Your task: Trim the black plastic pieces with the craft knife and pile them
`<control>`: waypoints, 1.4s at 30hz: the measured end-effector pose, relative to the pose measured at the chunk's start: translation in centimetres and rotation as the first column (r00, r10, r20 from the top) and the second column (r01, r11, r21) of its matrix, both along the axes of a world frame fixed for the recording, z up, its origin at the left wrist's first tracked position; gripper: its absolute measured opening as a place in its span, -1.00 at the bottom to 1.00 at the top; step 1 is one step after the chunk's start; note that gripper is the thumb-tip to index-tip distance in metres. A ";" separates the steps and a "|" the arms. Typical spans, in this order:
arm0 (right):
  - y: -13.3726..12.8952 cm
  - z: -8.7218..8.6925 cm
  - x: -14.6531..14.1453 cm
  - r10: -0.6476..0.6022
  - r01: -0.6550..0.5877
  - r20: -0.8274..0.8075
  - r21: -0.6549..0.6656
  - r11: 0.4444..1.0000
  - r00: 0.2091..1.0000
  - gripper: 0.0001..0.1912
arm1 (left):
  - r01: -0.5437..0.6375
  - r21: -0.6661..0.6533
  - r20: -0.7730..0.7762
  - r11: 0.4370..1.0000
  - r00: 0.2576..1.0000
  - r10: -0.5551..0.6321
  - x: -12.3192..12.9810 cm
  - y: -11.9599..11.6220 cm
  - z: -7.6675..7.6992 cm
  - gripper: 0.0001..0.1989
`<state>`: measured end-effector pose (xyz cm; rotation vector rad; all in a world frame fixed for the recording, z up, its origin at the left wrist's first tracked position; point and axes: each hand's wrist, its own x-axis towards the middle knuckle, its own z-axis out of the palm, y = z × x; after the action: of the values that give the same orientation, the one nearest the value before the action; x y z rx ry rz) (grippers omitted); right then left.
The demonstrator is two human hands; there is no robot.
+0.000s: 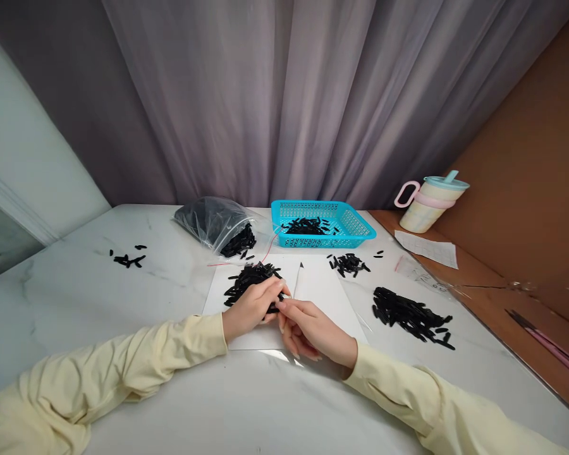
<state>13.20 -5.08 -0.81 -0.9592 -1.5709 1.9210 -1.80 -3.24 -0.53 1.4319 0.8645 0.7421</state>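
Note:
My left hand (256,302) is closed around small black elongated pieces (272,308), which show dark between the thumb and fingers. My right hand (315,328) meets it, thumb and forefinger pinched at the end of one such piece; the fingers partly hide it. Beneath both hands lies a white sheet of paper (329,303). Just behind my left hand, a loose heap of black pieces (246,278) rests on that sheet. A dark-tipped pencil (299,273) lies on the paper beyond my right hand.
Behind the paper stand a clear plastic bag (208,221) and a blue basket (365,235), both holding black pieces. More piles lie at right (410,314), back right (348,264) and left (130,260). A lidded cup (427,212) and scissors (550,344) are far right.

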 end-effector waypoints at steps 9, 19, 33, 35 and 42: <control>0.9 -0.1 0.9 0.039 -0.081 -0.239 -0.168 0.983 0.970 -0.70 | 0.046 -0.114 -0.041 0.992 0.998 -0.051 -0.7 1.1 0.3 -0.68; 1.8 -0.1 2.0 0.103 -0.188 -0.337 -0.229 0.955 0.936 -0.70 | 0.147 -0.185 -0.110 0.972 0.979 -0.169 -1.7 0.3 1.8 -0.66; 1.8 -0.2 2.3 0.166 -0.241 -0.348 -0.184 0.953 0.923 -0.69 | 0.489 -0.581 0.353 0.651 0.872 -0.340 -2.3 -0.2 0.7 -0.60; 1.8 -0.2 2.3 0.167 -0.243 -0.348 -0.187 0.952 0.922 -0.70 | 0.507 -0.586 0.393 0.632 0.860 -0.326 -2.3 -0.1 0.5 -0.62; 1.8 -0.1 2.4 0.168 -0.247 -0.352 -0.194 0.949 0.921 -0.73 | 0.553 -0.560 0.481 0.618 0.823 -0.302 -2.5 0.1 0.2 -0.67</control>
<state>15.55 -3.29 -0.88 -0.5276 -1.3125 2.3173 -4.27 -3.14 -0.28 0.7443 0.3970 0.2202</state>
